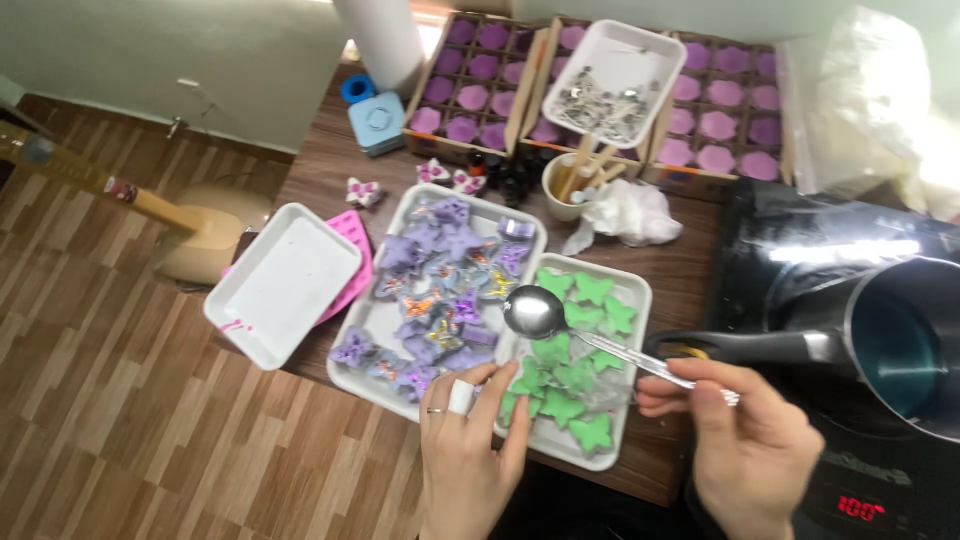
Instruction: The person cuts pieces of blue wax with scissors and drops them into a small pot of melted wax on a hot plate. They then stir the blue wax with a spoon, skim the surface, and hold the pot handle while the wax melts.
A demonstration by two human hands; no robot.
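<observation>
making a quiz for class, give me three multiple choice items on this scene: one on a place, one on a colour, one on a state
1. Where is the spoon's bowl?
A. over the green-shapes tray
B. inside the saucepan
C. on the floor

2. What colour are the butterfly shapes under the spoon?
A. red
B. green
C. black

3. What is the right hand doing?
A. resting flat
B. gripping the saucepan
C. holding the spoon

Answers: A, the bowl hangs above that tray; B, they are green; C, its fingers pinch the spoon's handle, while the left hand touches the green shapes.
</observation>
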